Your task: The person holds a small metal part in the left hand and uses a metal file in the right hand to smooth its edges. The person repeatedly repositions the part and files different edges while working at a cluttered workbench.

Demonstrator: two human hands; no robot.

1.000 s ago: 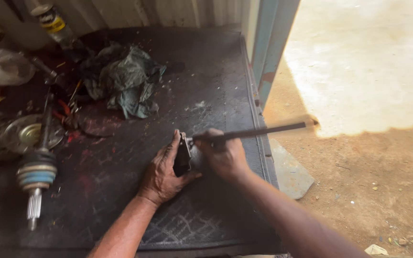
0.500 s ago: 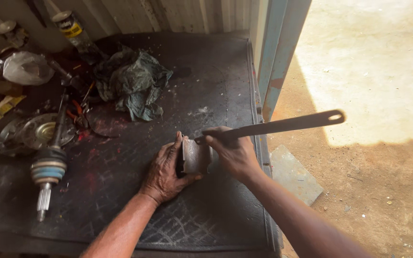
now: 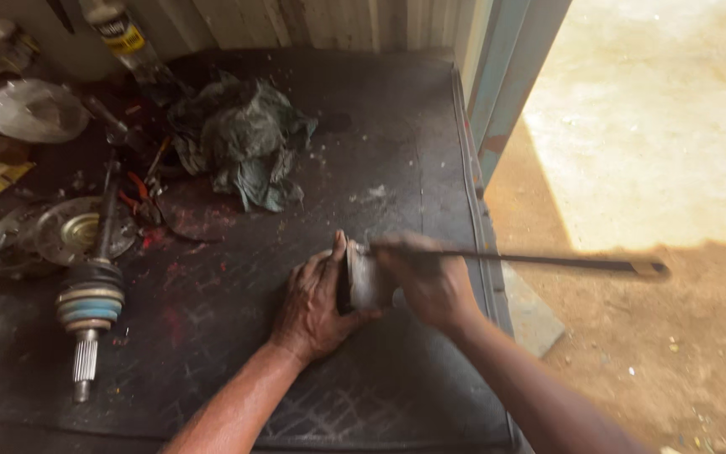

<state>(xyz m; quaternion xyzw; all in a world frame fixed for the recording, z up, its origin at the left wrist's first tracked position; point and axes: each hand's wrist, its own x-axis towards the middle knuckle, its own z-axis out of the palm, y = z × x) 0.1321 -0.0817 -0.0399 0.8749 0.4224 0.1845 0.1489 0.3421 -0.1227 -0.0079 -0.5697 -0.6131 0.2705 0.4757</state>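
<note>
My left hand (image 3: 317, 301) grips a small grey metal block-like part (image 3: 365, 282) and steadies it on the dark workbench (image 3: 380, 151). My right hand (image 3: 430, 282) is closed around a long dark metal bar (image 3: 548, 261), whose near end meets the part. The bar reaches right, past the bench edge, and ends in a blurred loop over the dirt ground. Both hands press close together around the part, which they hide in large part.
A drive shaft with a ribbed joint (image 3: 90, 303) lies at the left, beside a round metal disc (image 3: 69, 231). A crumpled green rag (image 3: 245, 139), red-handled pliers (image 3: 136, 189) and a bottle (image 3: 119, 34) sit at the back. A blue-painted post (image 3: 506, 76) borders the bench.
The bar's far end has swung down from its raised position half a second ago to nearly level. Both hands stay on the part.
</note>
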